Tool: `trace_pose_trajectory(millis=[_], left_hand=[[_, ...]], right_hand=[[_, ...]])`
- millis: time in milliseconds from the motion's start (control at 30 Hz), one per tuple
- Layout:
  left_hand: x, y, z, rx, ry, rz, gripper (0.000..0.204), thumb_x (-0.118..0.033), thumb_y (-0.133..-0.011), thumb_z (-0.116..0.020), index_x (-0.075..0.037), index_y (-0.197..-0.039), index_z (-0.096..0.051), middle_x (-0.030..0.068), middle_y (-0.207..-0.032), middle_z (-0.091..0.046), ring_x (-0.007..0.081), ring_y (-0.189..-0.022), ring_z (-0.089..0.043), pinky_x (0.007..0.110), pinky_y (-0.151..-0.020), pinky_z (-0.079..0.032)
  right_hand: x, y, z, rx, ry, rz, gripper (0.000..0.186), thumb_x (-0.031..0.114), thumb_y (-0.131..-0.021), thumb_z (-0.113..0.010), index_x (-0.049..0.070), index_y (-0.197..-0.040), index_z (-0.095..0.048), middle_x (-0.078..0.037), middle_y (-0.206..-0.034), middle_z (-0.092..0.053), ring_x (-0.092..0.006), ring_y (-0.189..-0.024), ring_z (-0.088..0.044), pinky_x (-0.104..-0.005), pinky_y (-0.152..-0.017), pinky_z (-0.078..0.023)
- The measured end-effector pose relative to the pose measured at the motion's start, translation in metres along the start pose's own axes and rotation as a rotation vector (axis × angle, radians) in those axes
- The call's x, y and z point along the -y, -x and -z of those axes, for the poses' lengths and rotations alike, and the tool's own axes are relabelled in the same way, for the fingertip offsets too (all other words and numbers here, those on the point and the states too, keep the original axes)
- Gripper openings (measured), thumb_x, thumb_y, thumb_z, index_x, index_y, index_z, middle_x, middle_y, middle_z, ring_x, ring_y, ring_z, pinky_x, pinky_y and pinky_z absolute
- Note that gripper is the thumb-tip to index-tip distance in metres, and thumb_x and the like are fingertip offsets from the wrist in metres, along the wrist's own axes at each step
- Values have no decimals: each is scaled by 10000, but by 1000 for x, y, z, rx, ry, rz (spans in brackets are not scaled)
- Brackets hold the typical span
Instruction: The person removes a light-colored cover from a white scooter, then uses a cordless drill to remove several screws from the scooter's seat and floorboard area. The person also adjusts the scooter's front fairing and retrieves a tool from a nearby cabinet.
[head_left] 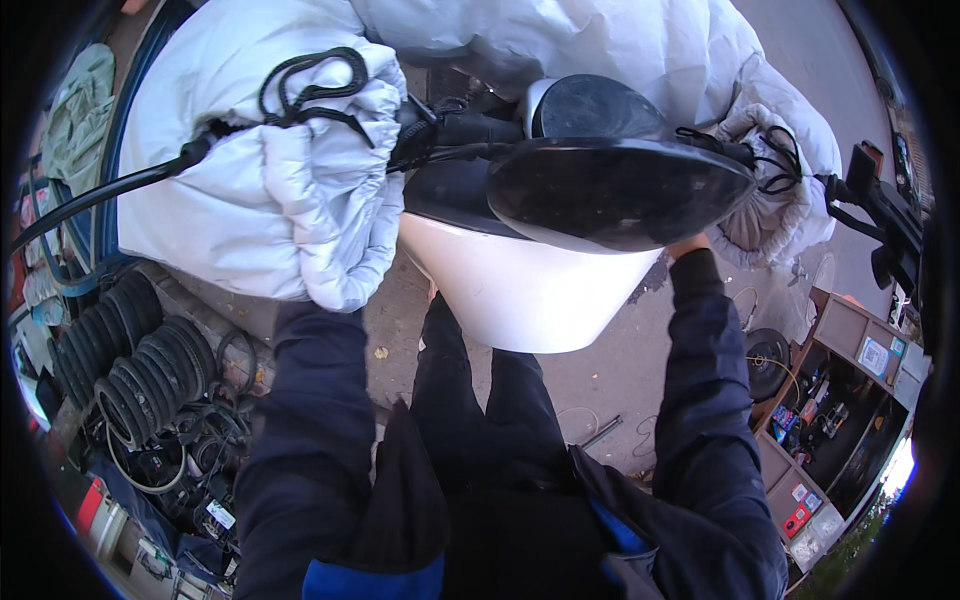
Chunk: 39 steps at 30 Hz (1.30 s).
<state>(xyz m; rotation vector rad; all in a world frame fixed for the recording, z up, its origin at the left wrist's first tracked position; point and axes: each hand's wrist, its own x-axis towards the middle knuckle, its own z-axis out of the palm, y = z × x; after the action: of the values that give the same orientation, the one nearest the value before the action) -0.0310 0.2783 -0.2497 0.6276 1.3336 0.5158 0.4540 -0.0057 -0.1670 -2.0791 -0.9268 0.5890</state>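
Note:
In the head view, a scooter front with a white panel and a glossy black oval cover stands before me. My right hand reaches up beneath the cover's right rim, fingers hidden. My left arm goes up under a white padded handlebar muff, which hides that hand. A second muff hangs on the right, with black cords. A dark rounded piece sits behind the cover. A black mirror stem juts out leftward.
Stacked tires and tangled parts lie at left, beside a blue metal frame. At right are an open cabinet holding tools, a small wheel and loose hoses. A rod lies on the pavement.

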Motion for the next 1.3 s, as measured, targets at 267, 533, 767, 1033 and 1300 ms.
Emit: trace_pose_trajectory(millis=[267,533,767,1033,1300], left_hand=[[34,-3,10,-32,-24,13,854,-668,-1058,-444,-53,-1642,-348,108,-1697,-353,247,-1573,-306,371,-1286,-186],[47,-20,20,-26,-14,-15,860,-672,-1054,-451,-49,-1639,-353,111,-1685,-373,248,-1564,-323,367,-1282,-202],[65,-32,23,-18,-12,-14,866,-675,-1050,-457,-45,-1635,-357,114,-1675,-391,249,-1557,-338,364,-1279,-215],[64,-44,17,16,-27,-35,872,-679,-1046,-464,-41,-1632,-362,117,-1663,-411,250,-1549,-354,360,-1274,-231],[79,-85,11,112,-105,-102,878,-683,-1042,-470,-37,-1628,-367,120,-1652,-432,251,-1540,-371,356,-1270,-247]], right_hand=[[-30,42,-62,-13,-462,-349,421,280,-1079,-544,-33,-1357,-595,-217,-1330,-665,-380,-1291,-612,-478,-1103,-472],[-49,47,-7,-4,-695,-413,425,287,-1084,-534,-33,-1355,-595,-212,-1314,-670,-370,-1283,-615,-467,-1104,-471],[-53,75,-48,-8,-783,-488,428,294,-1088,-524,-34,-1353,-596,-209,-1299,-675,-361,-1275,-619,-458,-1104,-470],[-52,54,-40,27,-829,-434,432,302,-1092,-513,-35,-1351,-596,-204,-1283,-680,-352,-1267,-622,-448,-1104,-469],[-57,102,-25,27,-915,-444,437,310,-1097,-502,-35,-1349,-596,-200,-1266,-686,-342,-1259,-626,-438,-1104,-468]])
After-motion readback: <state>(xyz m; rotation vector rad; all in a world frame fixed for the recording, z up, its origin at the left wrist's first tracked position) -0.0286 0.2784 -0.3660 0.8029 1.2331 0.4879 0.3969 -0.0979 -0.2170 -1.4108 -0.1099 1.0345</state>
